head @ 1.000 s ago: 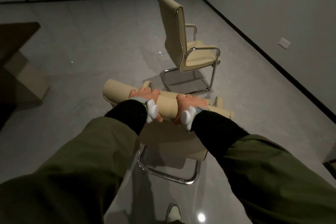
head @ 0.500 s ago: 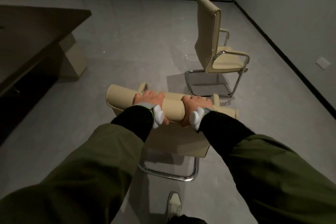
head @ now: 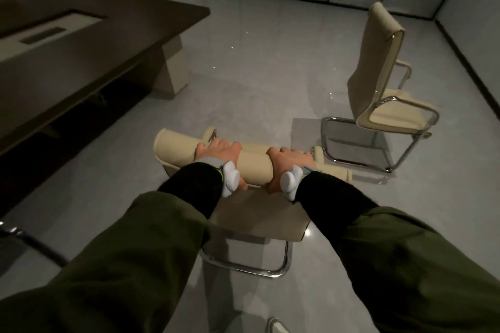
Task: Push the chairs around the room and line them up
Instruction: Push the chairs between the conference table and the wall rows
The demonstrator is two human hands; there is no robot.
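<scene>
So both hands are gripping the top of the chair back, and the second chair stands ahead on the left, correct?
Not quite. In the head view both hands, left hand and right hand, do grip the chair back, but the second chair stands ahead on the right; the dark table is on the left.
</scene>
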